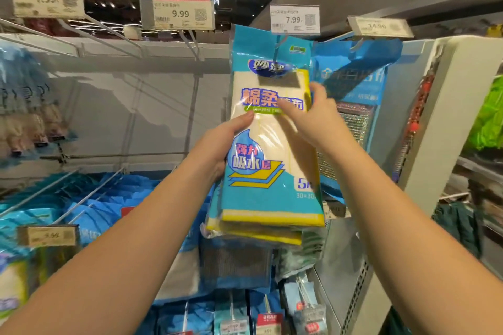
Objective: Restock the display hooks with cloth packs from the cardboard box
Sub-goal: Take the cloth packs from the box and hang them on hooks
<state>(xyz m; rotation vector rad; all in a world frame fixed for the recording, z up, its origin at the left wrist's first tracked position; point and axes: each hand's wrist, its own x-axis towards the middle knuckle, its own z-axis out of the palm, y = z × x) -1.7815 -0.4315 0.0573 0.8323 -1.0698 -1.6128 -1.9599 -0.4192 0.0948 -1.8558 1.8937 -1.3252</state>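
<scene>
**Two hands on one cloth pack at the 7.99 hook**

One teal-and-yellow plastic-wrapped cloth pack (268, 144) fills the middle of my view, upright and raised in front of the grey shelf back panel (122, 106). Its punched top edge sits right below the white 7.99 price tag (294, 19), where a thin metal display hook (280, 43) meets it; I cannot tell whether the hole is fully on the wire. More packs of the same kind lie stacked directly behind it, their yellow edges showing under its bottom edge.

My left hand (217, 141) grips the pack along its left side, thumb pressed on the front and fingers hidden behind. My right hand (313, 114) lies against the front near the right edge with fingers fairly straight, thumb up beside the pack's side; it looks like a flat touch, not a pinch.

Just right of the pack hangs a blue packet of silvery mesh scourers (353, 95) under a tilted 14.90 tag (379, 26). To the left, bare wire hooks (187, 43) jut out beneath a red-topped 9.99 label (178, 7). Lower left, blue packs (89, 207) hang on the row below.
</scene>
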